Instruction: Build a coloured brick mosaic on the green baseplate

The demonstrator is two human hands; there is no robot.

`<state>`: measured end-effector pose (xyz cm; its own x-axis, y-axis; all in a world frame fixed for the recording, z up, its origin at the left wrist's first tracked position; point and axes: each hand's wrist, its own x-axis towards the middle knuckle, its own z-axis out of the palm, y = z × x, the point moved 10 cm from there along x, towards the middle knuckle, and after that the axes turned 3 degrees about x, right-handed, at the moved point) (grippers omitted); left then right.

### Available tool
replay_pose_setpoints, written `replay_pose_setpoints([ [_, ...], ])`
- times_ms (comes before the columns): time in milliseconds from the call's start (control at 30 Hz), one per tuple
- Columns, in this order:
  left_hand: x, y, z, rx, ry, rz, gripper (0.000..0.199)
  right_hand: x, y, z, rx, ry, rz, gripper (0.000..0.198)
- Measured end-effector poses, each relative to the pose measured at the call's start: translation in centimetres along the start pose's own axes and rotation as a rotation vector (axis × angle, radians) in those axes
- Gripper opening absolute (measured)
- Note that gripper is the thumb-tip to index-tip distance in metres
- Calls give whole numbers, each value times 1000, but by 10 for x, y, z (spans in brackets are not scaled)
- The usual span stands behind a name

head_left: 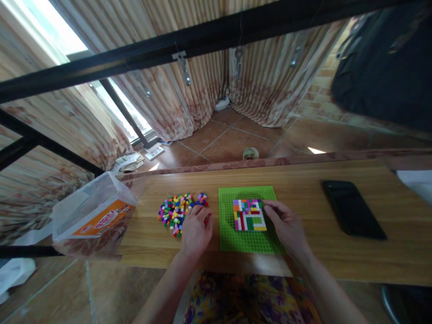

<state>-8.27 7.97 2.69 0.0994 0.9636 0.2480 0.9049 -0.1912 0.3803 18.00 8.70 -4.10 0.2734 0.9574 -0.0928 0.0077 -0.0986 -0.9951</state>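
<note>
A green studded baseplate (229,240) lies on the wooden table, bearing a flat square of small colourful toy bricks (249,216). My right hand (286,225) reaches over the plate's right side. Its thumb and index finger are closed together at the square's upper right corner; whatever they pinch is too small to make out. To the left of the plate, my left hand (197,229) is curled at the edge of a loose pile of toy bricks (173,209). A small red brick (205,220) shows between its thumb and fingers.
A clear plastic tub (97,207) with an orange label stands at the table's left end. On the right lies a black smartphone (353,209). A dark metal bar (202,33) crosses above the far side, with curtains (189,103) behind it.
</note>
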Motion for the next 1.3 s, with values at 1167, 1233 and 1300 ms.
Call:
replay_pose_setpoints([
  [1167, 26, 118, 39, -227, 73, 216, 14, -6, -9, -3, 8, 32, -102, 24],
  [1233, 26, 118, 39, -227, 78, 209, 13, -6, -7, -2, 17, 35, -91, 24],
  [1300, 26, 118, 38, -231, 81, 199, 11, -6, -7, -2, 21, 39, -89, 25],
])
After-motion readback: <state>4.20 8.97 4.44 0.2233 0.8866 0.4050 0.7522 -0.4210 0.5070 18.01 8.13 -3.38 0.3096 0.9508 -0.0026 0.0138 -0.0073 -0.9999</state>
